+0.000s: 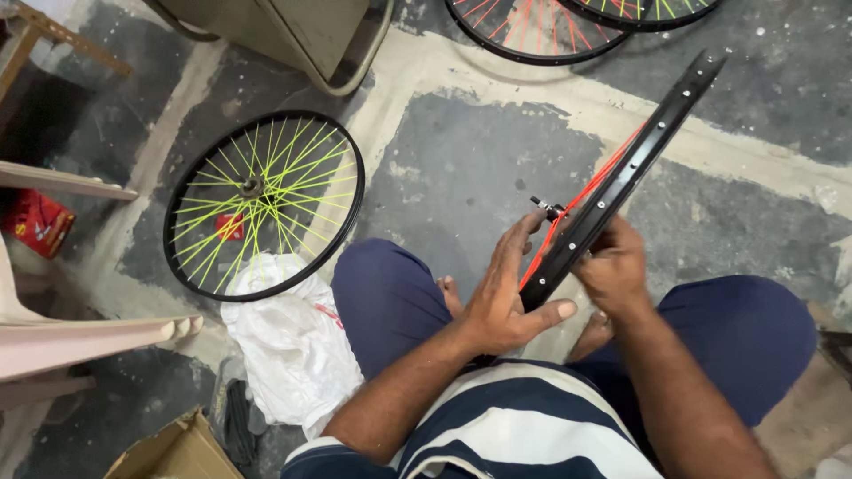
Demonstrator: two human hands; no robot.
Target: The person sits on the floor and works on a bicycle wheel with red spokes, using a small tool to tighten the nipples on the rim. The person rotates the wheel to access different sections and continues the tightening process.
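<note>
Both hands clasped the black metal bicycle rim with orange spokes (621, 173) edge-up, left hand (506, 302) bracing its spoked side, right hand (612, 270) wrapped around its lower edge.

The wheel rim (621, 173) between the hands was black, its spokes (581, 200) orange-red. A second wheel (264, 205) on the floor had a black rim and neon yellow-green spokes. The floor (461, 168) was dark grey with pale, cream-coloured bands. The plastic bag (288, 333) was white. The trousers (386, 297) were navy, the shirt (515, 426) striped navy and white. A small box (35, 222) was red.
</note>
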